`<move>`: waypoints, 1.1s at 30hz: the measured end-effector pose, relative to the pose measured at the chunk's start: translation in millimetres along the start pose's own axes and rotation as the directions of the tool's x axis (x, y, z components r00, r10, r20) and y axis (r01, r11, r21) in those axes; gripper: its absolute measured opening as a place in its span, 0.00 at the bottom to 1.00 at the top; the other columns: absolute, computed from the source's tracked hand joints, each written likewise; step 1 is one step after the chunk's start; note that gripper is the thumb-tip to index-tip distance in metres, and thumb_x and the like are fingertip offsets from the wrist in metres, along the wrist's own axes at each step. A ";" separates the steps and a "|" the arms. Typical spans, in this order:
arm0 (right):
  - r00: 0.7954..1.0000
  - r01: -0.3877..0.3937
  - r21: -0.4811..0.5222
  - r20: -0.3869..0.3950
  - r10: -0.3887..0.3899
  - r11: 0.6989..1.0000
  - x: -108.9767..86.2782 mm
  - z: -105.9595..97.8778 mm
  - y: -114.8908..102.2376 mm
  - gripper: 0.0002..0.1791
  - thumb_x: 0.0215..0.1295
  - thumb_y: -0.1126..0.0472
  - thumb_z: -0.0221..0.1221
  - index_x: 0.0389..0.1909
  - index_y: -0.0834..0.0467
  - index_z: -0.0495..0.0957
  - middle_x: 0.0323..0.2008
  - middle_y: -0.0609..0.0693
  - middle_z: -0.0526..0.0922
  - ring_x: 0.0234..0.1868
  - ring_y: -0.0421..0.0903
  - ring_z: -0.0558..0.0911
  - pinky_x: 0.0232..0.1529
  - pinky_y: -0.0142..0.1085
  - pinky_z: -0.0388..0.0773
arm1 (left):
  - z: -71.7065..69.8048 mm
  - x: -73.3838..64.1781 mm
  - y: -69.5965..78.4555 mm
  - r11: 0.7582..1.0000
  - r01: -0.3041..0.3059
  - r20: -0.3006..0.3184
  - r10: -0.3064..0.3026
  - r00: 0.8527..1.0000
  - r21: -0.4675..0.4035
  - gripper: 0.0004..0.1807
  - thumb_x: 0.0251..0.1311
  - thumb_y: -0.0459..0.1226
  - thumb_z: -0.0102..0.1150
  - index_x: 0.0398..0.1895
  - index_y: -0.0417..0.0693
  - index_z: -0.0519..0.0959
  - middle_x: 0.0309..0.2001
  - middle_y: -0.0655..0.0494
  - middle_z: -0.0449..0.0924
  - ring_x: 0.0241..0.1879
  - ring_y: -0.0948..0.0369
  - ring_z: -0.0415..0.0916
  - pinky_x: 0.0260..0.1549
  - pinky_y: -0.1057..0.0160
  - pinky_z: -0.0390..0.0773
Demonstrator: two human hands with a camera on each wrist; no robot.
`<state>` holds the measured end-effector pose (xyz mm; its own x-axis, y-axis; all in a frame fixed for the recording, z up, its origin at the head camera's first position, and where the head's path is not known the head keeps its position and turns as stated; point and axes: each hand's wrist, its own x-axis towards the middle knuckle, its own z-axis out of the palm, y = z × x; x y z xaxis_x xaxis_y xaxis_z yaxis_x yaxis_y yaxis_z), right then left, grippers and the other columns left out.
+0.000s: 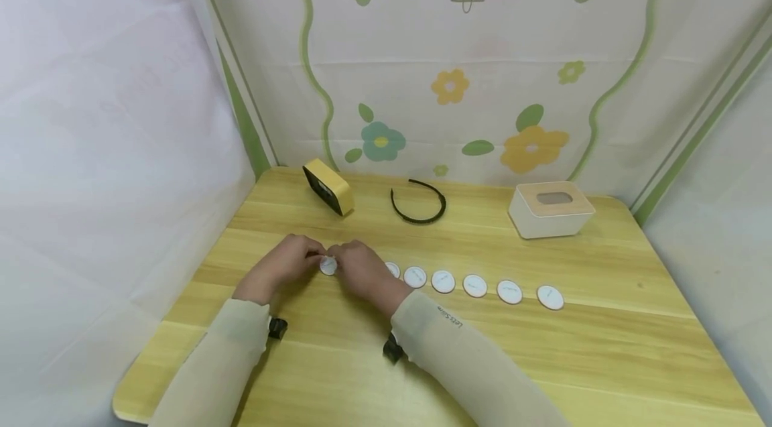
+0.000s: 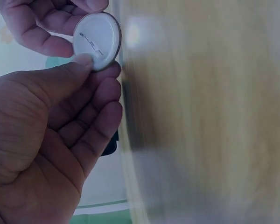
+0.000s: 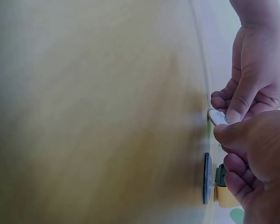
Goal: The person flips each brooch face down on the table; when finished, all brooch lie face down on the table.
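Note:
A round pin-back button badge [image 2: 100, 35] is held up between both hands, its white back and metal safety pin showing in the left wrist view. My left hand [image 1: 286, 263] pinches its edge between thumb and fingers. From the opposite side, my right hand [image 1: 364, 271] grips the rim, its thumb against the badge in the right wrist view. Just right of that hand begins a row of similar round badges [image 1: 443, 281] lying back side up on the wooden table [image 1: 338, 360]; the right hand partly covers the nearest one.
At the back left stands a small yellow box-shaped device [image 1: 332, 187] with a dark front. A black headband [image 1: 445, 204] lies at the back middle. Toward the back right is a white tissue box [image 1: 545, 219] with a wooden lid. Patterned cloth [image 1: 410, 45] hangs behind the table.

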<state>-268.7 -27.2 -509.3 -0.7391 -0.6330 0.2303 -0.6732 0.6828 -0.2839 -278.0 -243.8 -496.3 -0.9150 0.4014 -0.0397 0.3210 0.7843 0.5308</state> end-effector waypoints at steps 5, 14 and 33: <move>1.000 -0.010 -0.008 0.020 0.010 1.000 0.3 1.6 2.0 0.08 0.82 0.63 0.59 0.50 0.52 0.87 0.39 0.47 0.90 0.42 0.45 0.84 0.50 0.37 0.82 | 0.3 1.2 1.1 1.000 0.012 0.003 -0.012 1.000 0.002 0.05 0.76 0.33 0.65 0.44 0.53 0.88 0.42 0.59 0.90 0.45 0.59 0.85 0.51 0.50 0.85; 0.999 -0.039 0.049 0.023 0.038 0.998 -0.2 6.8 3.8 0.06 0.80 0.62 0.62 0.41 0.52 0.86 0.35 0.45 0.88 0.40 0.45 0.83 0.48 0.37 0.81 | 1.4 -0.7 1.5 1.000 0.015 0.035 -0.014 0.999 -0.022 0.06 0.73 0.32 0.69 0.46 0.53 0.88 0.41 0.60 0.88 0.43 0.62 0.83 0.50 0.53 0.84; 0.994 -0.066 0.044 0.090 0.062 0.997 0.8 6.3 2.5 0.08 0.76 0.61 0.66 0.50 0.52 0.90 0.41 0.45 0.90 0.45 0.44 0.84 0.54 0.35 0.81 | 1.7 -2.3 -1.9 1.000 -0.013 0.063 0.015 0.998 -0.026 0.09 0.68 0.30 0.73 0.46 0.52 0.91 0.46 0.58 0.90 0.47 0.59 0.84 0.54 0.49 0.84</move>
<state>-270.8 -28.3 -515.7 -0.7744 -0.6196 0.1280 -0.6212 0.7064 -0.3393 -276.0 -245.4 -498.7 -0.8929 0.4420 -0.0855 0.3264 0.7664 0.5533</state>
